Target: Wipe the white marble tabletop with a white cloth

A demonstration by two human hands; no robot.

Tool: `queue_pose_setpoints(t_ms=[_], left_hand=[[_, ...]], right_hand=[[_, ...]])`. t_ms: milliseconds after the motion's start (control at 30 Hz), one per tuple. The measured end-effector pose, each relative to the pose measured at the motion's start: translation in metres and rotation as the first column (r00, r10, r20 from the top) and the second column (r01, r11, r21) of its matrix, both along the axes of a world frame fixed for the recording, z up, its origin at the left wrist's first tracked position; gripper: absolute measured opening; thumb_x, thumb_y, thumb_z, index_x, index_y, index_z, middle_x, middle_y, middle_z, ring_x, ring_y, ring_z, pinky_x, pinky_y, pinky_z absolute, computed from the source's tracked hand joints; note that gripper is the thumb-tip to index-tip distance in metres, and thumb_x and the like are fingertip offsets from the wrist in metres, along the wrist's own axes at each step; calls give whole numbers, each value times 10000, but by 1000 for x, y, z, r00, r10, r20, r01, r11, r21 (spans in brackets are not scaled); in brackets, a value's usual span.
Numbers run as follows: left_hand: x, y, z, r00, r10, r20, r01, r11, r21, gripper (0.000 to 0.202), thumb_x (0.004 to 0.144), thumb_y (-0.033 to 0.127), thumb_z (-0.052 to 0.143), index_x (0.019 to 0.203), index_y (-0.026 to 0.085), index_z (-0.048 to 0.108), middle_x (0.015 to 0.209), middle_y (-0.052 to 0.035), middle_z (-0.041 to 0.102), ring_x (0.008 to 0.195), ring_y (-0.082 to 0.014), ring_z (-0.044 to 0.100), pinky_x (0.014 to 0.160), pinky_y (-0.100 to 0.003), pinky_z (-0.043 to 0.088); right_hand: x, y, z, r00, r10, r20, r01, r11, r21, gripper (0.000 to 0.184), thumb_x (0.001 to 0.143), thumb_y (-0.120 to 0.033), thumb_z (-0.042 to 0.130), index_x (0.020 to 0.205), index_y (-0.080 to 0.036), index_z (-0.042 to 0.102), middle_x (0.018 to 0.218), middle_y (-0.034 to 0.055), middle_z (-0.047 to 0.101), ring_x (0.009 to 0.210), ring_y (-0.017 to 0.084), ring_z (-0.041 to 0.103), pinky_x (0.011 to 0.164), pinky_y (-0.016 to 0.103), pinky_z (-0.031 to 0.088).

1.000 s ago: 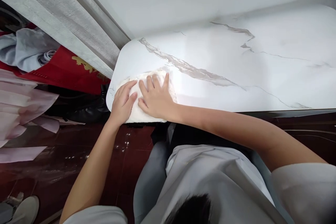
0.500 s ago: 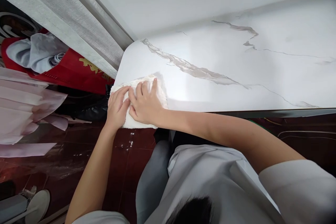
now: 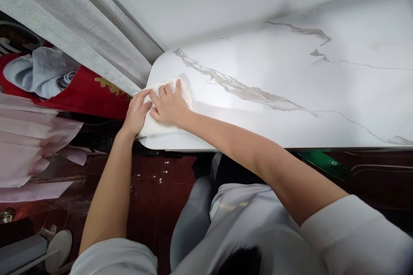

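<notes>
A cream-white, fluffy cloth (image 3: 156, 128) lies flat on the rounded left end of a white marble-patterned tabletop (image 3: 206, 133). My right hand (image 3: 169, 105) presses down on it, palm down with its fingers spread. Close beside it, my left hand (image 3: 137, 115) rests over the cloth's left edge, fingers stretched forward and thumb apart. The fingertips of the two hands nearly meet. Part of the cloth is hidden beneath the hands.
A grey textured panel (image 3: 80, 21) stands against the table's left end. Beyond it are a red bag (image 3: 87, 94) with pale fabric (image 3: 51, 73) and sheer pink cloth (image 3: 26, 137). A green object (image 3: 322, 164) shows under the front edge, above dark red floor tiles (image 3: 155, 193).
Both hands and the cloth have moved away from the front edge and slightly left along the tabletop. The cloth's near edge no longer overhangs the front edge. The view has shifted slightly.
</notes>
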State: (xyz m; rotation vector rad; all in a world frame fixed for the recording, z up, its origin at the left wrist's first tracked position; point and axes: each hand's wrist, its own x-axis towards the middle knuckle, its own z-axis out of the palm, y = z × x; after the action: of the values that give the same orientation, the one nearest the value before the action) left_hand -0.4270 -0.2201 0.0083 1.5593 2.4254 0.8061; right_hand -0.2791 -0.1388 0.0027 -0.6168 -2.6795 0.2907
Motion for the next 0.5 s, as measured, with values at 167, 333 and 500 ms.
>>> queue_pose_setpoints(t_ms=[167, 333, 500], left_hand=[[-10, 26, -2, 1000, -9, -3, 9, 1000, 21, 433, 913, 246, 463, 1335, 219, 560, 1399, -47, 548, 1348, -269, 429, 1199, -480, 273], [-15, 56, -3, 1000, -4, -5, 4, 1000, 16, 405, 935, 209, 466, 1332, 221, 543, 1367, -30, 562, 1332, -256, 432, 1189, -465, 282], [-18, 84, -2, 1000, 27, 3, -27, 1000, 11, 417, 945, 182, 459, 1355, 190, 535, 1390, -34, 546, 1343, -223, 398, 1203, -436, 245]], right_hand=[[-14, 31, -2, 1000, 7, -21, -8, 999, -38, 501, 999, -308, 300, 1419, -106, 484, 1390, 174, 513, 1318, 346, 437, 1167, 690, 135], [-21, 60, 0, 1000, -2, 5, 2, 997, -75, 489, 1006, -295, 289, 1432, -139, 471, 1401, 138, 517, 1360, 317, 411, 1192, 652, 121], [-36, 93, -9, 997, -6, -71, 1, 997, -73, 585, 951, -373, 268, 1382, -81, 537, 1348, 143, 580, 1320, 294, 471, 1181, 614, 169]])
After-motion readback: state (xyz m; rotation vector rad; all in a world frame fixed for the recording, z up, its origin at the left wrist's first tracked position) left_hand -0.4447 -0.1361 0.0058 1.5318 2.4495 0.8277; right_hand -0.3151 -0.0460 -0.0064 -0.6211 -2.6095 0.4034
